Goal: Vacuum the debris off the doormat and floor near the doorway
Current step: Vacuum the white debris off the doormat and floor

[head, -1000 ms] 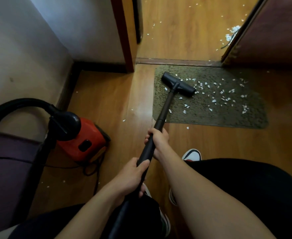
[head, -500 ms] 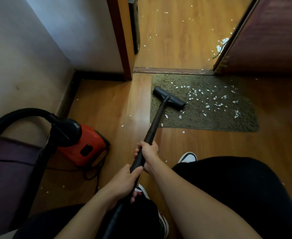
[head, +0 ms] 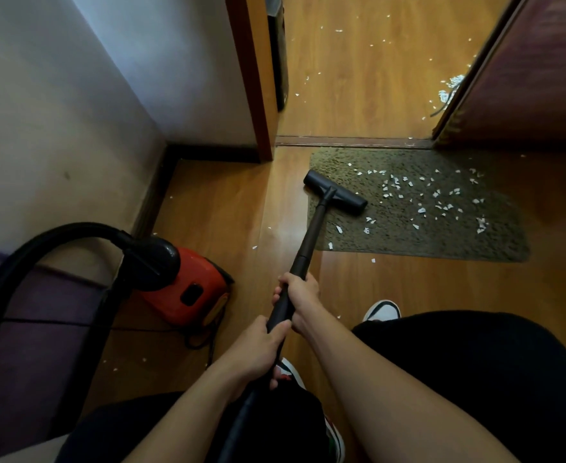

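dim indoor | light from doorway | dark, curved wide-angle edges | sharp

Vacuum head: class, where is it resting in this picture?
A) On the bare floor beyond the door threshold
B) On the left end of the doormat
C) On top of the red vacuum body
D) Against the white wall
B: the vacuum head sits on the left end of the doormat, and most of the white scraps lie to its right.

Hose [head: 71,227] far end beyond the left edge
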Available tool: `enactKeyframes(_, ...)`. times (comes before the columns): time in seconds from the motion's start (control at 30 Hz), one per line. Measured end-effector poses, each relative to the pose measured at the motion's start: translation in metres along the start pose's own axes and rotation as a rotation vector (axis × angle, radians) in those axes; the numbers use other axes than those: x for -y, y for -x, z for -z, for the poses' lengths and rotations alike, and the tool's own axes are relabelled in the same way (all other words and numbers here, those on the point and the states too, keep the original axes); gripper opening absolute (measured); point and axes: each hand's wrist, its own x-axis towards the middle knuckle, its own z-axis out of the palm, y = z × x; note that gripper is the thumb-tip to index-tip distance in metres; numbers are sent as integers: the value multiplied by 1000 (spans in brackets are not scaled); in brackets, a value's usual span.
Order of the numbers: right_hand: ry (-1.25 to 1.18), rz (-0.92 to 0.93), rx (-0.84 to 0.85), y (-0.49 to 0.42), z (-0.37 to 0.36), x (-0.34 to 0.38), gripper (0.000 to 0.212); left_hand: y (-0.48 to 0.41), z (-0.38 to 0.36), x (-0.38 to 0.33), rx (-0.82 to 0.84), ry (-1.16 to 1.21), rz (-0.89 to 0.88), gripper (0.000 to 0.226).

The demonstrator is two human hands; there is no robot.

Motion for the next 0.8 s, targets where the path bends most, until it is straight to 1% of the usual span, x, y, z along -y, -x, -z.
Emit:
enactKeyframes(0.13, -12, 22, -8, -20, -1, 17, 21, -19, -6, -17, 9, 38, 4, 32)
enactKeyframes(0.4, -62, 50, -63, -45, 14, 44, 20, -42, -19, -45, 85, 59, -7, 27)
enactKeyframes(0.53, -92, 67, -110, -44, 24, 42, 20, -42, -24, -42, 121, 30, -6, 29)
enactKeyframes(0.63, -79, 44, -102, -34, 35, 34, 24, -35, -29, -33, 138, 21, 1, 29)
enactKeyframes(0.8, -77, 48, -118, -10, 45, 13, 22, -10, -33, -13, 145, -8, -8, 28)
